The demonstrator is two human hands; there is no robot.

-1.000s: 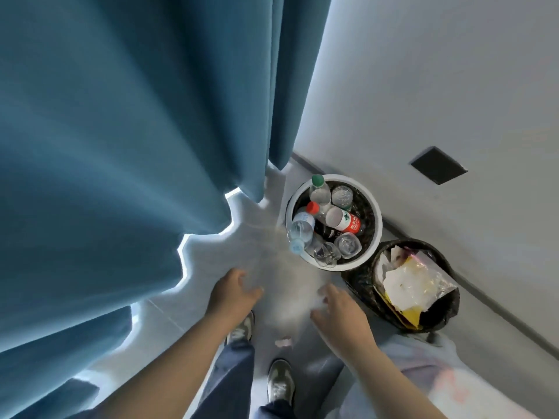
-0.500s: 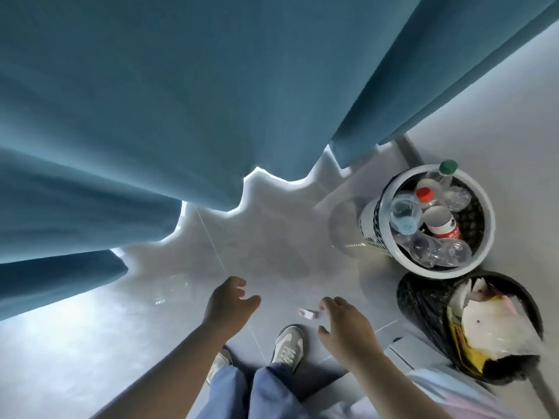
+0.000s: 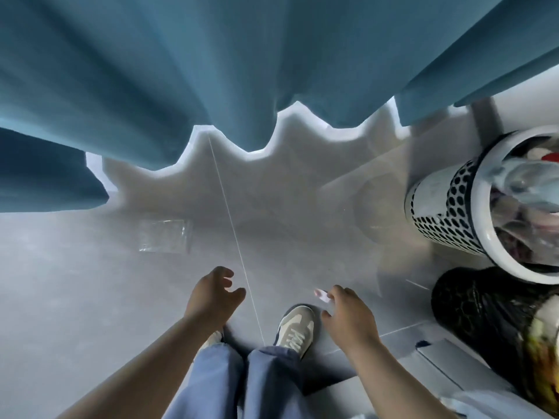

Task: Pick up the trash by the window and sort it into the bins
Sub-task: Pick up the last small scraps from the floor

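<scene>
A clear plastic wrapper [image 3: 165, 235] lies flat on the grey floor below the curtain's hem. A small pink scrap [image 3: 320, 294] sits on the floor just ahead of my right shoe [image 3: 295, 326]. My left hand [image 3: 214, 294] hangs over the floor with loosely curled fingers and holds nothing. My right hand [image 3: 351, 316] hovers beside the pink scrap, fingers relaxed, also holding nothing. A white perforated bin [image 3: 438, 204] with plastic bottles inside stands at the right edge. Below it is a black-lined bin [image 3: 472, 313] with paper and wrappers.
A blue curtain [image 3: 211, 71] hangs across the whole upper view, its wavy hem just above the floor [image 3: 75, 297]. A white wall strip and a grey post [image 3: 487, 116] show at the upper right. A flat grey box [image 3: 447, 361] lies beside the black bin.
The view has swung left, so both bins slid to the right edge and more floor came into view, including the clear wrapper. Both hands stayed low and still hold nothing.
</scene>
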